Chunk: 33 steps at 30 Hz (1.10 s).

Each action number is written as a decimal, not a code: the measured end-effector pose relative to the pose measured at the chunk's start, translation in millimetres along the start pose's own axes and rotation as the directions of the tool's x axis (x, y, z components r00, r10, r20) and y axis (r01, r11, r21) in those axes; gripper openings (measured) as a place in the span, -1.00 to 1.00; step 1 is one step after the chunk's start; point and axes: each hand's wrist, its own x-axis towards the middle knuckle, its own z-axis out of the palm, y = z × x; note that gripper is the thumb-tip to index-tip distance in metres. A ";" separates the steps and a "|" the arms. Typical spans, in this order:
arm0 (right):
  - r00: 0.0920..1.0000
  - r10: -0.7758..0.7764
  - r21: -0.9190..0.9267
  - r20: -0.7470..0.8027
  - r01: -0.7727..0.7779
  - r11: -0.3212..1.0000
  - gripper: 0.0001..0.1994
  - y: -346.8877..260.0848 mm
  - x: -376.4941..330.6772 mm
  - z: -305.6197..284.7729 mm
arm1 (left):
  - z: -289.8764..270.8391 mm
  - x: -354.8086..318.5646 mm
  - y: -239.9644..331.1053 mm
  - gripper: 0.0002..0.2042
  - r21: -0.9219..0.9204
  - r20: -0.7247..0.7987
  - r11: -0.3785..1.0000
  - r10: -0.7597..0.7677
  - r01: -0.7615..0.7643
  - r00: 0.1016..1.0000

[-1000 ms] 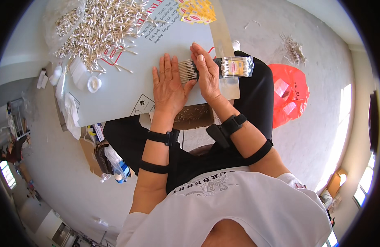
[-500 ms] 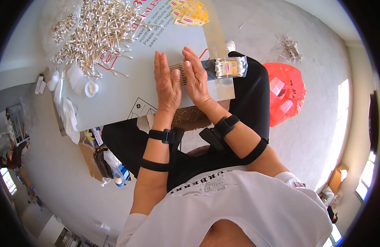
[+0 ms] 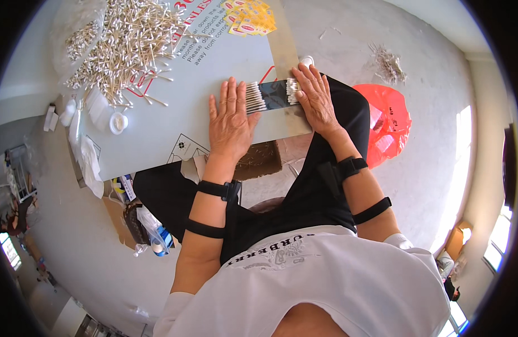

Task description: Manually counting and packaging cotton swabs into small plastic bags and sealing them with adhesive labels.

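A bundle of cotton swabs (image 3: 273,94) with wooden sticks and white tips lies flat on the grey table (image 3: 175,123) near its front edge. My left hand (image 3: 230,119) rests palm down on the table, fingers spread, its thumb side against the bundle's left tips. My right hand (image 3: 315,98) lies flat with its fingers against the bundle's right tips. The bundle sits between the two hands. Neither hand wraps around it.
A large loose heap of cotton swabs (image 3: 121,42) covers the table's far left. Yellow packets (image 3: 250,16) lie at the far edge. A small white lid (image 3: 118,122) and white plastic pieces sit at the left edge. A red plastic bag (image 3: 385,121) lies on the floor to the right.
Both hands were upright, pressing the bundle between the palms. Now they have spread apart and lie flat, with the bundle laid down between them on the table.
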 end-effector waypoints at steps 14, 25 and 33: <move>0.998 0.017 0.150 -0.063 -0.007 0.989 -0.53 3.1 -0.3 8.6 | 20.4 16.7 52.8 -0.31 -0.060 -0.033 0.998 0.033 -0.035 0.999; 0.997 -0.003 0.156 -0.075 0.014 0.988 -0.56 4.7 2.1 9.2 | 22.5 19.7 53.8 -0.33 -0.074 -0.046 0.996 0.045 -0.049 0.998; 0.996 0.003 0.172 -0.089 0.012 0.985 -0.59 7.6 1.6 10.6 | 24.8 20.5 66.2 -0.33 -0.100 -0.022 0.990 0.099 -0.101 0.995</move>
